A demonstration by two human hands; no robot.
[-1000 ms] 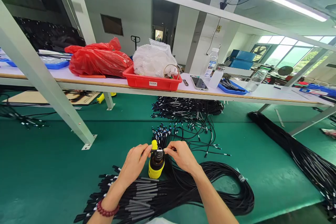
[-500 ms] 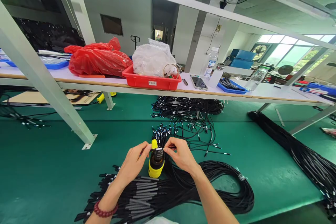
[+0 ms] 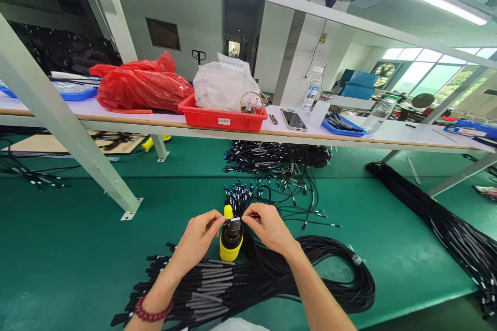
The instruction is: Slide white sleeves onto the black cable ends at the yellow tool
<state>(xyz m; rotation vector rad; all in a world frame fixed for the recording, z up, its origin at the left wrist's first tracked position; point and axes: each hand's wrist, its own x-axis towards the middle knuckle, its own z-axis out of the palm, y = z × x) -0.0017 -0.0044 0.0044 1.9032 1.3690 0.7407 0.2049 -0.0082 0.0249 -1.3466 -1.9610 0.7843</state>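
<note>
My left hand (image 3: 199, 238) is closed, its thumb and fingertips pinching one end of a thin black cable. Opposite it, my right hand (image 3: 268, 226) pinches the same cable. Between my fingertips a short white sleeve (image 3: 234, 219) shows on the cable, just above the coiled metal nozzle of an upright yellow-and-black heat gun (image 3: 230, 249). Whether the sleeve touches the nozzle I cannot tell. Beneath my forearms lies a bundle of black cables (image 3: 267, 282) with grey sleeves (image 3: 213, 289) toward the left ends. Cable ends with white and blue tips (image 3: 238, 195) lie behind the heat gun.
A raised white shelf (image 3: 155, 123) crosses the green bench (image 3: 77, 248). On it stand a red tray (image 3: 223, 120) with bubble wrap, a red plastic bag (image 3: 143, 85), a phone (image 3: 294, 120) and bottles (image 3: 312, 88). More black cables (image 3: 427, 217) lie at right.
My view has shifted very slightly, and the ceiling light now appears lit. Both hands keep their pinch on the cable above the heat gun, almost unmoved.
</note>
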